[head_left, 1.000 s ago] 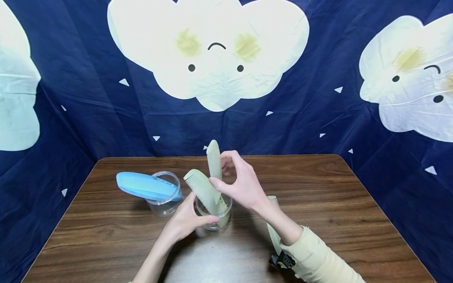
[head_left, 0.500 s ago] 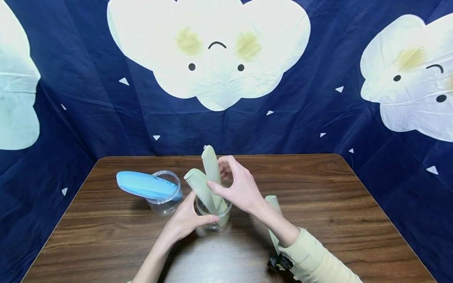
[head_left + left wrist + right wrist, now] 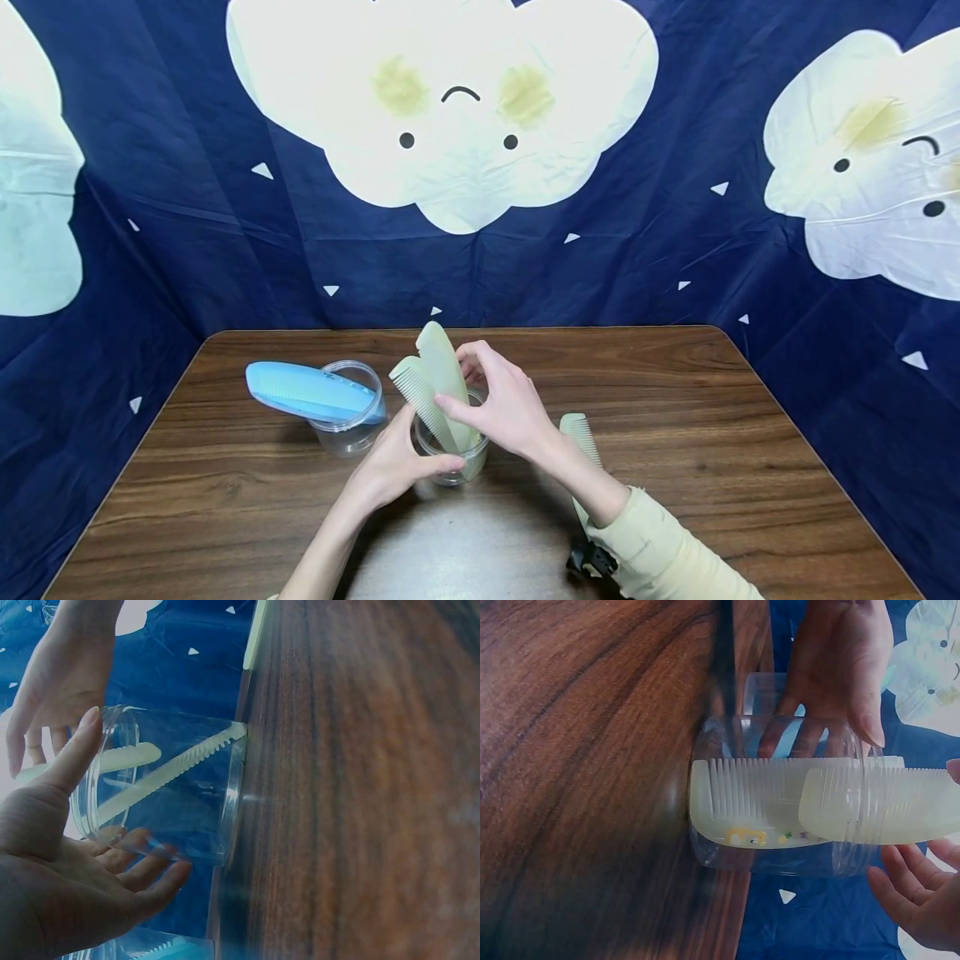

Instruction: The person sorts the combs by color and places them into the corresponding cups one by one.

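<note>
In the head view my left hand [image 3: 397, 462] holds a clear plastic jar [image 3: 206, 817] near its rim, thumb in front and fingers round the far left side. A pale green comb [image 3: 415, 387] leans leftward inside that jar; the right wrist view shows small printed pictures along its spine. My right hand [image 3: 502, 400] pinches a second pale green comb [image 3: 442, 362] between thumb and fingers. This comb's lower end [image 3: 825, 806] is inside the jar mouth, above the bottom, overlapping the first comb. Its upper end sticks up out of the jar.
To the left, a second clear jar [image 3: 345, 442] holds a blue comb [image 3: 307, 392] jutting over its rim. Another pale green comb [image 3: 579, 432] lies on the wooden table [image 3: 712, 433], partly hidden under my right forearm. A blue cloth [image 3: 360, 267] with clouds hangs behind.
My right hand has moved down and slightly left, lowering its comb deeper into the jar and tilting its top leftward. My left hand and the jar stay put.
</note>
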Demonstrator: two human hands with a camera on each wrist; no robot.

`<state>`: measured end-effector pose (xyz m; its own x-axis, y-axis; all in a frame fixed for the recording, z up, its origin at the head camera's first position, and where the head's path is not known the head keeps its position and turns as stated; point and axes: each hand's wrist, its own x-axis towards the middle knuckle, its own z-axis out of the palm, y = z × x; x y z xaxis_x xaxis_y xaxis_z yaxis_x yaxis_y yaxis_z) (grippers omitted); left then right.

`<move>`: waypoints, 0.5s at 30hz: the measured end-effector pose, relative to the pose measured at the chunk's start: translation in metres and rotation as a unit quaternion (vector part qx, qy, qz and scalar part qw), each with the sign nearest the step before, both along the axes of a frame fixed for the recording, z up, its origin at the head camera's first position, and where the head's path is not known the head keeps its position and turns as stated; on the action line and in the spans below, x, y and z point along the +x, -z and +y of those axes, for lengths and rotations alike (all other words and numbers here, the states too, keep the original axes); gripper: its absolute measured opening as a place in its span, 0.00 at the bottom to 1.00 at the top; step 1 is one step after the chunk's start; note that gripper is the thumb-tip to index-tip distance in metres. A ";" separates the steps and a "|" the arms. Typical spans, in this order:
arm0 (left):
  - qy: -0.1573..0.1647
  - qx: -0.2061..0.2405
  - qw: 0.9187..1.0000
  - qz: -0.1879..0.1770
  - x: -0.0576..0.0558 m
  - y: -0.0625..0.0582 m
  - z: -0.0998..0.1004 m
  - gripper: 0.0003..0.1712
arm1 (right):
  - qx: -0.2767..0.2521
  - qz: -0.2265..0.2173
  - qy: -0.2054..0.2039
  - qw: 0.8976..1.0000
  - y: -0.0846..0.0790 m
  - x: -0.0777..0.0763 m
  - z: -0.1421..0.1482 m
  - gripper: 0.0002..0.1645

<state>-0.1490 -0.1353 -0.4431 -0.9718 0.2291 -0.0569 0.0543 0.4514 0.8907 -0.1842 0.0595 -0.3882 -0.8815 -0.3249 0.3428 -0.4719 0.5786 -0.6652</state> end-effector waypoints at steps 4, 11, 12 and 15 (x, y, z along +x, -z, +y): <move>0.002 0.000 1.000 0.000 0.000 0.000 0.000 0.59 | 0.015 0.011 0.007 1.000 0.004 0.000 0.000 0.30; 0.001 0.001 1.000 -0.005 0.001 0.000 0.000 0.59 | 0.032 0.013 0.017 0.999 0.010 0.001 0.000 0.29; 0.001 0.002 1.000 -0.005 0.001 -0.001 0.000 0.59 | 0.033 0.013 0.018 0.999 0.010 0.001 0.000 0.29; -0.002 -0.001 1.000 -0.005 0.001 0.000 0.001 0.58 | 0.028 0.015 0.021 0.999 0.011 0.002 0.000 0.30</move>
<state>-0.1482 -0.1346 -0.4429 -0.9719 0.2254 -0.0678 0.0429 0.4528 0.8906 -0.1827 0.0596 -0.3992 -0.8845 -0.3065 0.3519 -0.4654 0.6341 -0.6175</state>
